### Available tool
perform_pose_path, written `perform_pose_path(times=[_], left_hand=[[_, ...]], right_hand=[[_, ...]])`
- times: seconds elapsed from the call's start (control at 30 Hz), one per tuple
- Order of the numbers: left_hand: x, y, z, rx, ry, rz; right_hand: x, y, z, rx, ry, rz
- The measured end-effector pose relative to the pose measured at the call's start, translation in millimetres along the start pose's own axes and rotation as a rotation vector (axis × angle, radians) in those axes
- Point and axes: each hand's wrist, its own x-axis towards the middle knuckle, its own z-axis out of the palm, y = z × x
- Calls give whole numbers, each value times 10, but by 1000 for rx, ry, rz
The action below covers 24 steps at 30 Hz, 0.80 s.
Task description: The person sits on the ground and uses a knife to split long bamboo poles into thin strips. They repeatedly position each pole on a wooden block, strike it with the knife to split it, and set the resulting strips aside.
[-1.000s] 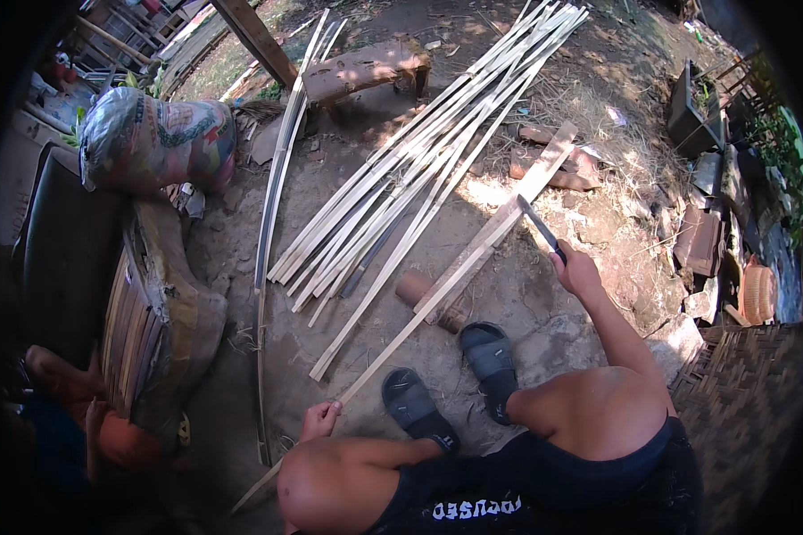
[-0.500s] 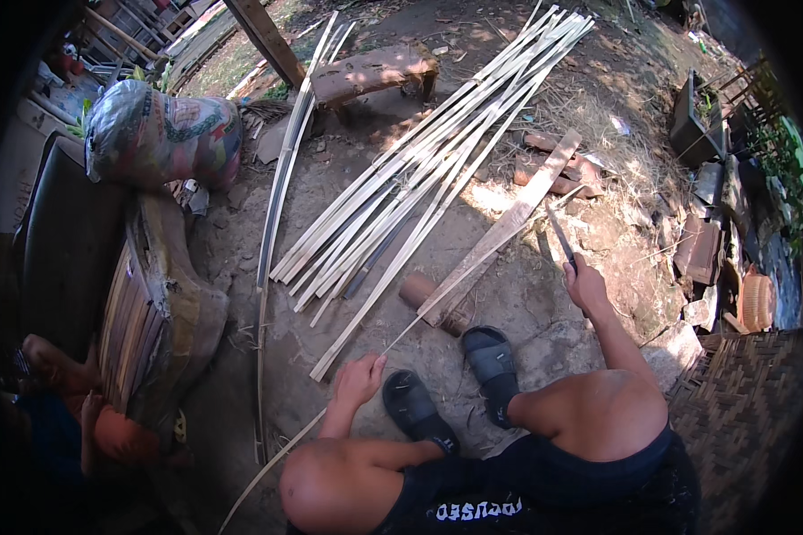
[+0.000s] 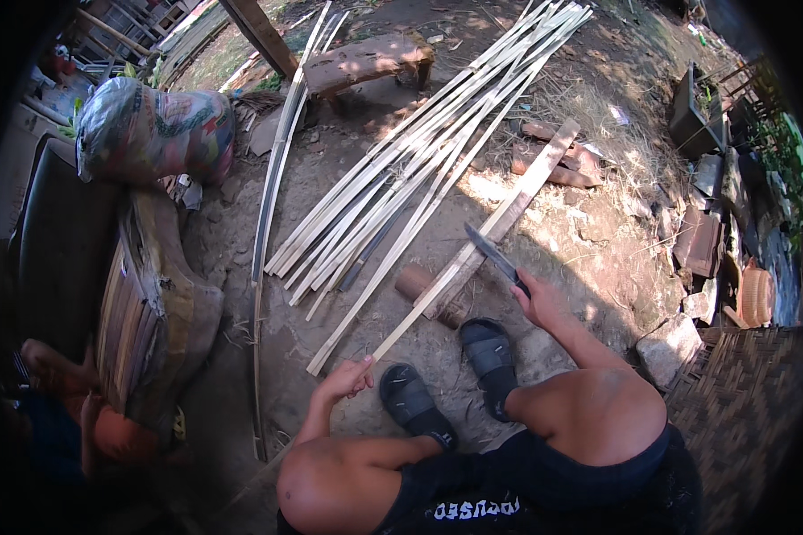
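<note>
My left hand (image 3: 346,379), closed, pinches the near end of a pale bamboo strip (image 3: 409,321). The strip slants away to the right along a wooden plank (image 3: 537,183), its far end hard to tell from the plank. Under the plank's near part lies a short round log (image 3: 414,283). My right hand (image 3: 547,308) is closed round the dark handle of a knife (image 3: 493,251). The blade points up and left over the plank and strip; whether it touches them I cannot tell.
Many split bamboo strips (image 3: 401,187) lie in a loose pile ahead. Longer strips (image 3: 268,223) stretch on its left. A low wooden bench (image 3: 370,62), a stuffed sack (image 3: 156,129) and broken bricks (image 3: 580,165) stand around. Another person's arm (image 3: 58,361) shows at lower left.
The knife has moved left and nearer, from beyond the plank's right side to over the plank. My left hand has shifted slightly left; the strip now shows its wide face.
</note>
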Motion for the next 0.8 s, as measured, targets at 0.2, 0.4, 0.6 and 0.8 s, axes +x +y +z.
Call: perform_pose_path(times=[0.2, 0.4, 0.6, 0.8], left_hand=[[30, 580, 386, 227, 287, 242], [-241, -650, -44, 166, 192, 59], [-69, 354, 392, 107, 260, 288], [-183, -220, 161, 71, 207, 70]], right_hand=[[-198, -398, 114, 15, -102, -184], [72, 215, -68, -87, 49, 37], [-250, -560, 82, -3, -272, -301], [93, 262, -83, 114, 116, 85]])
